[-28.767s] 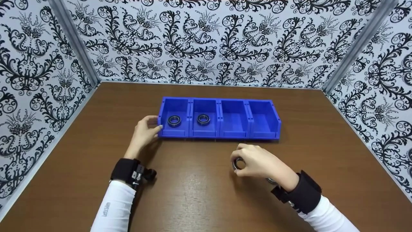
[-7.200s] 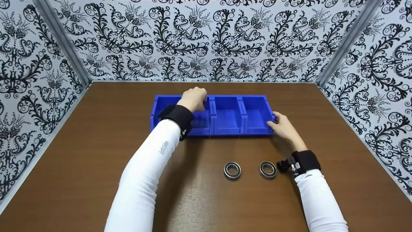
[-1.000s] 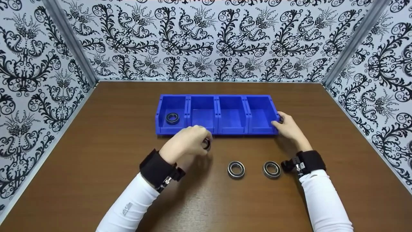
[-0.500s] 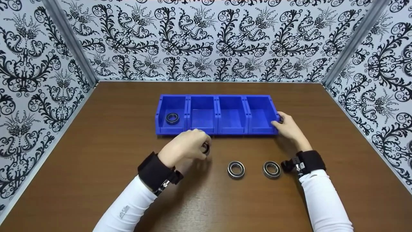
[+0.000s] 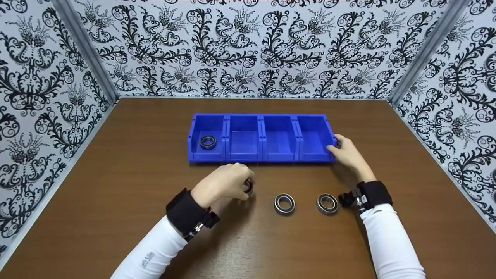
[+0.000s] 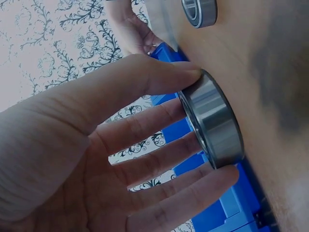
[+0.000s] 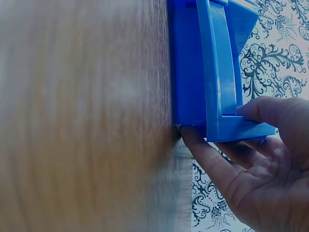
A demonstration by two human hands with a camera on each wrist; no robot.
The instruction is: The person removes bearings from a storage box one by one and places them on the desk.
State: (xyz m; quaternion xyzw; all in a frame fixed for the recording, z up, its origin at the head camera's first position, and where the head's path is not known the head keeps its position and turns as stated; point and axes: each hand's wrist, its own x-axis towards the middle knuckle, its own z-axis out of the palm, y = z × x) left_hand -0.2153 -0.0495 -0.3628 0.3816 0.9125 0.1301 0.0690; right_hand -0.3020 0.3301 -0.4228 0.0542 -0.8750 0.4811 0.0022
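Observation:
My left hand (image 5: 226,181) grips a ball bearing (image 6: 215,123) between thumb and fingers, just in front of the blue bin row (image 5: 243,157). In the left wrist view the bearing's shiny outer ring faces the camera, tilted on edge near the table. My right hand (image 5: 347,153) holds the right end wall of the bin row, thumb inside the rim and fingers outside, as the right wrist view also shows. Another bearing (image 5: 208,142) lies in the leftmost compartment. The other compartments hold nothing.
Two more bearings lie flat on the brown table (image 5: 147,155): one bearing (image 5: 284,204) right of my left hand, the other bearing (image 5: 327,204) near my right wrist. Patterned panels (image 5: 248,50) enclose the table at the back and sides.
Over the last second my left hand has drawn slightly back from the bins with the bearing. Earlier, a bearing lay in the second compartment, and my left hand reached in there. The right hand stays put.

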